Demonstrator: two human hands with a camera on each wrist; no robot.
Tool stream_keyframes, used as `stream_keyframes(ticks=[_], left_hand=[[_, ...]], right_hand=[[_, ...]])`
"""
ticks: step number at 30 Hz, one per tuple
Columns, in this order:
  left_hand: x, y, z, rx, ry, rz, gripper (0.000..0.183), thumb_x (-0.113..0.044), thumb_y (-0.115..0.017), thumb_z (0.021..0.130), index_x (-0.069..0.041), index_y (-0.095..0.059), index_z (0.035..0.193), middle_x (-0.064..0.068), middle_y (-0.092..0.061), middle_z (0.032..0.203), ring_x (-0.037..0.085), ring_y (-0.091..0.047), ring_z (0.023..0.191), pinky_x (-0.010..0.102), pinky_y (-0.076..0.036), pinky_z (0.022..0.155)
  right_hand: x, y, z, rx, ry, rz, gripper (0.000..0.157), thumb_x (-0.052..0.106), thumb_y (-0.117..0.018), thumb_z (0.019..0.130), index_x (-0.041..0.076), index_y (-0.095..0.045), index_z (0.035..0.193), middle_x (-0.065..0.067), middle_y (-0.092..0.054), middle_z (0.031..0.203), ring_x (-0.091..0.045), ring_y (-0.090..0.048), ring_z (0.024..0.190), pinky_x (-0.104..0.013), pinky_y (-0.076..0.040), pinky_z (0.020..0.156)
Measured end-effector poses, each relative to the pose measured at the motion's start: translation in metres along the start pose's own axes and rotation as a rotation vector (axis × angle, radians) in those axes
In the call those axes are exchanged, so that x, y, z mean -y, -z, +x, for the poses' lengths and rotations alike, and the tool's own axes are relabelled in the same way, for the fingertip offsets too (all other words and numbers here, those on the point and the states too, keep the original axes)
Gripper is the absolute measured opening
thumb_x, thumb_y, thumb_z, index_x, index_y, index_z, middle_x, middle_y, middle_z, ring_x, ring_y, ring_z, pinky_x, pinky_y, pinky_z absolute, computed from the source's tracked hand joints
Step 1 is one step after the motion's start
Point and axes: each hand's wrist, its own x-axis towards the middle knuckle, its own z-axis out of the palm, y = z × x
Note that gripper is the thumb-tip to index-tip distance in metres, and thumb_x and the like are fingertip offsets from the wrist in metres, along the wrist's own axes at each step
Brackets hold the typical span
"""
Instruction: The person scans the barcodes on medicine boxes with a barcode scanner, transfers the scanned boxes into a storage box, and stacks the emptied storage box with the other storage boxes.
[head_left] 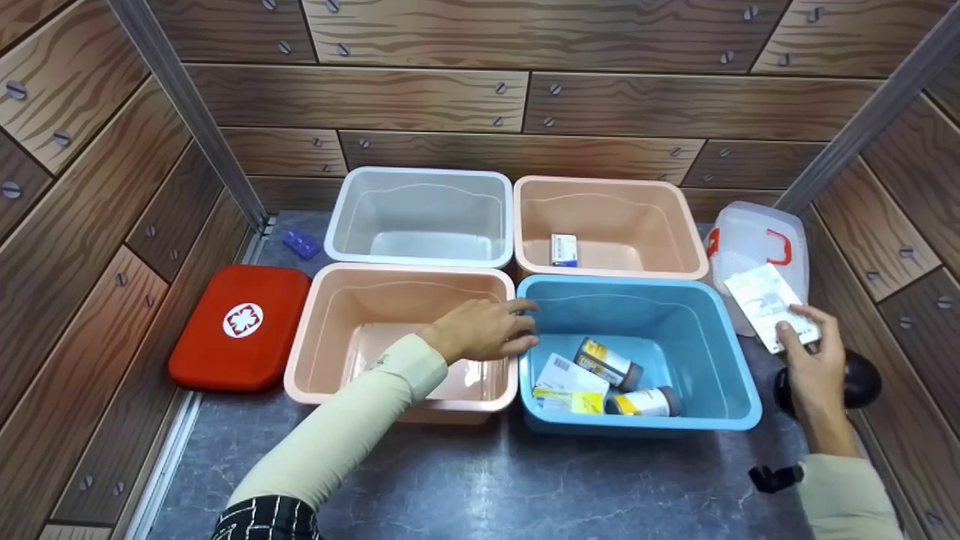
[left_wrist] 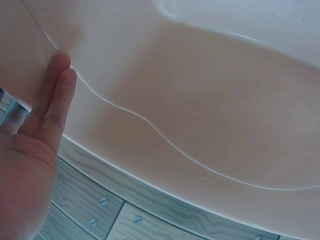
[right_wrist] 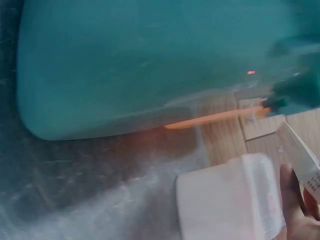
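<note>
My left hand [head_left: 484, 330] reaches over the front peach bin [head_left: 401, 405] to its right rim, beside the blue bin [head_left: 637, 424]. In the left wrist view, two straight fingers [left_wrist: 64, 95] lie along the peach wall. Off to the right, my right hand [head_left: 817, 367] pinches a flat white printed medicine box [head_left: 772, 307] between thumb and fingers. That box overlaps the clear lidded container [head_left: 757, 232] in the head view. Inside the blue bin lie a white-and-yellow medicine box [head_left: 570, 386], a brown bottle [head_left: 607, 364] and another bottle [head_left: 645, 403].
Behind stand a grey-white bin [head_left: 420, 259] and another peach bin [head_left: 611, 266] with a small white-and-blue box [head_left: 564, 250]. A red first-aid case [head_left: 240, 330] lies left, a purple item [head_left: 301, 244] behind it. Something round and black [head_left: 862, 379] sits beside my right hand. Wood-patterned walls surround the table.
</note>
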Motion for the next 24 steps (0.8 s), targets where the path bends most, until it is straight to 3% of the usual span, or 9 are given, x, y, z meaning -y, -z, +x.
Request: stream_keyframes(ticks=[2,5,9,12,14,17,19,21,24], left_hand=[[0.0,0.001,0.0,0.004,0.001,0.001,0.043,-0.046,-0.046,0.116,-0.018,-0.074,0.134,0.009,-0.056,0.163,0.03,-0.077,0.112,0.045,-0.064,0.098],[-0.001,0.001,0.0,0.009,0.004,-0.001,0.044,-0.047,-0.045,0.116,-0.018,-0.074,0.133,0.009,-0.055,0.164,0.03,-0.077,0.111,0.045,-0.064,0.098],[-0.001,0.001,0.0,0.014,0.007,0.0,0.045,-0.047,-0.044,0.117,-0.018,-0.073,0.133,0.009,-0.055,0.164,0.029,-0.077,0.11,0.044,-0.064,0.097],[-0.001,0.0,0.0,0.018,0.008,0.0,0.045,-0.047,-0.043,0.117,-0.018,-0.073,0.134,0.009,-0.054,0.165,0.029,-0.077,0.11,0.043,-0.064,0.097],[-0.001,0.0,0.001,0.024,0.008,-0.003,0.045,-0.047,-0.043,0.117,-0.018,-0.073,0.134,0.009,-0.054,0.165,0.029,-0.077,0.111,0.043,-0.064,0.098],[-0.001,-0.001,0.001,0.025,0.006,-0.001,0.045,-0.047,-0.043,0.117,-0.017,-0.073,0.132,0.009,-0.055,0.164,0.029,-0.076,0.114,0.044,-0.063,0.098],[-0.001,-0.001,0.002,0.023,0.003,0.001,0.044,-0.047,-0.044,0.117,-0.017,-0.073,0.131,0.01,-0.055,0.164,0.03,-0.076,0.116,0.044,-0.063,0.099],[-0.001,-0.001,0.002,0.019,0.002,0.005,0.044,-0.046,-0.044,0.117,-0.017,-0.074,0.13,0.01,-0.055,0.164,0.031,-0.077,0.116,0.045,-0.063,0.099],[-0.001,0.0,0.002,0.025,0.007,0.003,0.044,-0.047,-0.044,0.116,-0.017,-0.073,0.131,0.01,-0.055,0.165,0.032,-0.077,0.115,0.045,-0.063,0.1]], right_hand=[[-0.007,0.001,-0.005,-0.039,0.0,-0.024,0.037,0.005,-0.066,0.106,0.011,-0.064,0.143,0.017,-0.06,0.126,-0.001,-0.056,0.114,-0.01,-0.046,0.092],[-0.018,0.001,-0.011,-0.093,0.015,-0.124,0.039,0.01,-0.065,0.107,0.012,-0.061,0.146,0.023,-0.057,0.129,0.005,-0.053,0.115,-0.007,-0.04,0.094],[-0.03,0.0,-0.017,-0.156,-0.091,-0.038,0.038,0.014,-0.066,0.107,0.021,-0.063,0.144,0.019,-0.055,0.137,0.003,-0.056,0.099,-0.008,-0.045,0.083],[-0.035,-0.002,-0.021,-0.177,-0.167,0.085,0.038,0.015,-0.067,0.107,0.025,-0.062,0.144,0.012,-0.051,0.148,-0.005,-0.056,0.122,-0.009,-0.046,0.092],[-0.04,-0.003,-0.024,-0.185,-0.173,0.1,0.04,0.015,-0.066,0.107,0.026,-0.061,0.145,0.012,-0.049,0.151,-0.011,-0.045,0.142,-0.011,-0.04,0.106],[-0.045,-0.004,-0.029,-0.214,-0.165,0.105,0.04,0.014,-0.067,0.107,0.024,-0.061,0.145,0.015,-0.053,0.147,-0.006,-0.036,0.149,-0.007,-0.032,0.11],[-0.047,-0.005,-0.031,-0.23,-0.182,0.271,0.039,0.008,-0.067,0.106,0.022,-0.062,0.142,0.011,-0.054,0.143,-0.013,-0.047,0.143,-0.014,-0.045,0.109],[-0.048,-0.006,-0.033,-0.24,-0.2,0.477,0.039,0.001,-0.067,0.105,0.018,-0.061,0.14,0.005,-0.054,0.14,-0.013,-0.06,0.126,-0.022,-0.06,0.09],[-0.046,-0.007,-0.035,-0.251,-0.246,0.778,0.042,-0.008,-0.065,0.103,0.015,-0.058,0.138,-0.004,-0.049,0.138,-0.016,-0.07,0.102,-0.03,-0.066,0.07]])
